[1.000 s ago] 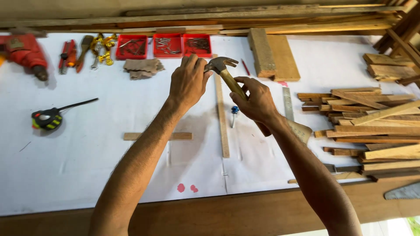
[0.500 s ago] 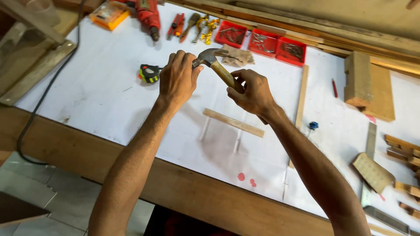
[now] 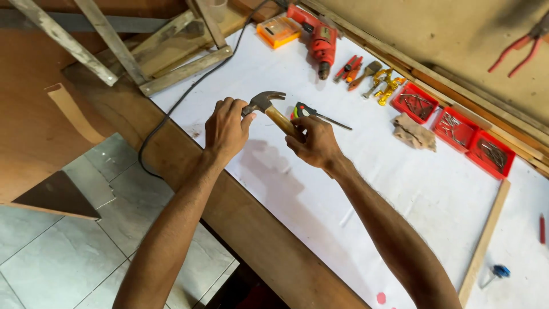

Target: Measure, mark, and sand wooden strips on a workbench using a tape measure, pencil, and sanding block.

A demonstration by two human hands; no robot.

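While the hammer (image 3: pixel 269 109) is hanging in the air over the white table (image 3: pixel 400 189), the right hand (image 3: pixel 313 142) is gripping its wooden handle and the left hand (image 3: pixel 227 127) is curling its fingers against the metal head. A tape measure (image 3: pixel 303 110) is lying just behind the right hand.

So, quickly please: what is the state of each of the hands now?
Left hand: closed on the hammer head.
Right hand: closed around the hammer's wooden handle.

Claw hammer (image 3: pixel 273 110): dull grey metal head, smooth varnished wooden handle.
Bench (image 3: pixel 269 240): matt white paper sheet over a bare brown wood edge.
Drill (image 3: pixel 320 40): glossy red plastic body.
Trays (image 3: pixel 452 129): red plastic, holding metal nails.
Floor (image 3: pixel 68 252): smooth grey tiles.
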